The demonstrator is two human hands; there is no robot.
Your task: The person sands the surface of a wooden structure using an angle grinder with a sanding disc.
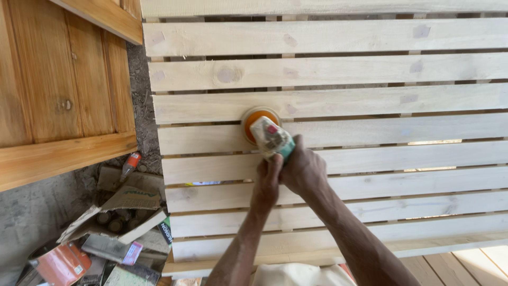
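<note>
Hands meet on one tool near the middle of the view: an angle grinder (271,139) with a teal body and an orange sanding disc (257,121) at its far end. The right hand (302,169) is clenched around the grinder's body from the right, and the left hand (268,177) closes over its near end just beside it, so both sets of fingers are grasping the same machine. This two-handed hold seems meant to steady the tool and press the disc flat. The disc lies against a pale slat (338,100) of a large slatted wooden panel (370,159), which lies roughly flat and fills most of the view, its boards running left to right with narrow gaps between them. Several slats carry dull grey patches of filler (422,32).

To the left stands a darker, varnished wooden panel (58,95). Near left, on the dirt ground (32,212), lies a heap of torn cardboard boxes (127,204), a red-capped tube (130,163) and an orange tin (63,263).
</note>
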